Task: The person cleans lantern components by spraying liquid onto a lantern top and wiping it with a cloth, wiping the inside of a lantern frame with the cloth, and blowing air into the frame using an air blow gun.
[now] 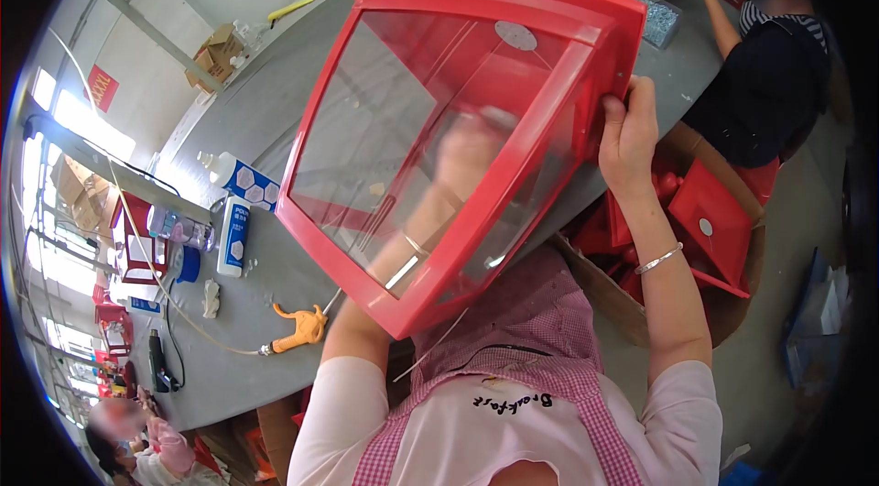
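Note:
A large red plastic lantern housing point(513, 0) with clear side panels is held tilted above the grey table. My left hand point(467, 152) reaches up inside it and shows, blurred, through the clear panel; something whitish is by its fingers, and I cannot tell whether it is held. At the housing's right side, my right hand point(630, 133) grips the red rim, thumb on the near side and fingers behind. A pale round disc point(516, 35) shows on the red inner wall, beyond my left hand.
On the grey table point(247, 339) lie an orange-handled air gun point(299, 328) with a hose, white-and-blue bottles point(234, 237), a clear jar point(181, 228) and a black tool point(161, 362). A carton of red parts point(705, 227) stands at right. Another person point(760, 74) works at upper right.

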The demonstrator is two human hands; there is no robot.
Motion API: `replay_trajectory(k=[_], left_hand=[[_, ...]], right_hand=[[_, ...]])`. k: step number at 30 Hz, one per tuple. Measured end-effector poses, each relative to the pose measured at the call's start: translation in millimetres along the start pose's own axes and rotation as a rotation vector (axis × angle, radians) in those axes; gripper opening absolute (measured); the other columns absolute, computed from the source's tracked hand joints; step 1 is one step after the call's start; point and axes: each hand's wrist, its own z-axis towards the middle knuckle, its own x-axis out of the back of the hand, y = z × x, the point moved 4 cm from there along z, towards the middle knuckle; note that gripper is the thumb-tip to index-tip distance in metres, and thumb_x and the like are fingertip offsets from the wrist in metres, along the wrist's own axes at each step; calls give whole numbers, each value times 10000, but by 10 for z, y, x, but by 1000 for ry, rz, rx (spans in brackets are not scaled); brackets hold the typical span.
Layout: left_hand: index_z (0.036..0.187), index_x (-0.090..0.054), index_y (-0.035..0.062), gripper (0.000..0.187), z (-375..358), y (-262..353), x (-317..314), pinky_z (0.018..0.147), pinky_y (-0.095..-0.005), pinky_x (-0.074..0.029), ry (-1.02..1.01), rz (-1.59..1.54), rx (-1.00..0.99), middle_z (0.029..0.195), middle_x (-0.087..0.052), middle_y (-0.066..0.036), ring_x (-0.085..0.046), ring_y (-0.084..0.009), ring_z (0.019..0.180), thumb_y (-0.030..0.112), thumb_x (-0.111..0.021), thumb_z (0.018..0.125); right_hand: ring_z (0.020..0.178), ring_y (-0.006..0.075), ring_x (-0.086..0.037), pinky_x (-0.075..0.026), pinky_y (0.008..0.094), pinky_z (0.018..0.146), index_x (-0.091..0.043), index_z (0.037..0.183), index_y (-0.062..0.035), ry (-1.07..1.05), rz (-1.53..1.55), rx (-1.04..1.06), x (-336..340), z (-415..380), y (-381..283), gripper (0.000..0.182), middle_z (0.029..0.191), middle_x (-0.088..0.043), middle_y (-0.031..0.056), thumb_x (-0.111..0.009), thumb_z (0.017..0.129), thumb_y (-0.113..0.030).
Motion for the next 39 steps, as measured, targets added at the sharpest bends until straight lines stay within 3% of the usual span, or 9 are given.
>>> replay_trajectory(k=[2,6,8,12,16,21,32,34,39], left_hand=[[1156,-654,12,280,-478,688,-897,756,-329,-545,-448,1591,-446,964,-699,-97,-676,-203,855,79,-525,916],[973,-701,89,202,-37,-241,-251,778,-385,-554,-89,910,-562,921,-699,-103,-672,-289,824,114,-604,798],[1008,-676,74,223,435,-670,617,770,-427,-550,20,311,-26,912,-685,-131,-660,-335,852,151,-610,809],[1022,-678,79,228,-9,428,-56,787,-454,-543,268,1176,-306,958,-671,-168,-647,-374,879,165,-618,819],[1074,-702,54,264,-228,285,-685,856,-429,-548,128,942,-754,1064,-678,-160,-663,-366,975,51,-606,828],[1131,-687,19,367,-441,544,-889,831,-383,-542,-341,776,-306,1100,-657,-177,-672,-332,994,18,-635,768],[981,-742,1,242,-1690,679,-16,719,-258,-497,-476,640,81,937,-670,-84,-635,-146,822,-33,-739,741],[972,-745,-8,240,-1745,594,44,705,-243,-494,-417,358,127,936,-668,-68,-631,-128,813,-64,-749,739],[968,-742,-27,216,-1740,525,67,694,-229,-490,-392,129,168,924,-660,-58,-637,-128,813,-81,-746,760]], right_hand=[[846,374,-540,-465,397,754,-529,1074,-3,7,3,2,-7,11,-2,155,939,-512,165,-563,984,-124],[850,360,-546,-463,390,767,-522,1081,-5,-33,-15,6,23,5,-13,150,937,-516,162,-543,993,-125],[862,318,-564,-462,361,804,-510,1102,-2,-50,-43,-1,32,13,-28,159,943,-530,149,-486,1031,-142],[883,352,-570,-465,383,797,-516,1090,-4,-30,-55,-28,12,0,-13,139,960,-535,165,-504,1007,-114],[862,417,-535,-450,463,743,-535,1048,-16,11,-57,-37,13,27,-48,178,937,-514,186,-608,893,-64],[907,442,-554,-471,470,760,-546,1073,-23,-26,-76,-66,53,51,-99,255,965,-534,206,-606,825,-13],[857,371,-549,-471,406,748,-477,1094,-32,-214,-38,-90,287,234,-131,291,947,-525,155,-652,910,-174],[826,309,-545,-464,360,750,-465,1098,-23,-322,520,-349,405,538,-148,342,951,-526,120,-669,909,-223],[963,291,-564,-459,387,854,-478,1190,0,-309,29,186,97,1499,-1237,511,1095,-543,176,-707,845,-299]])
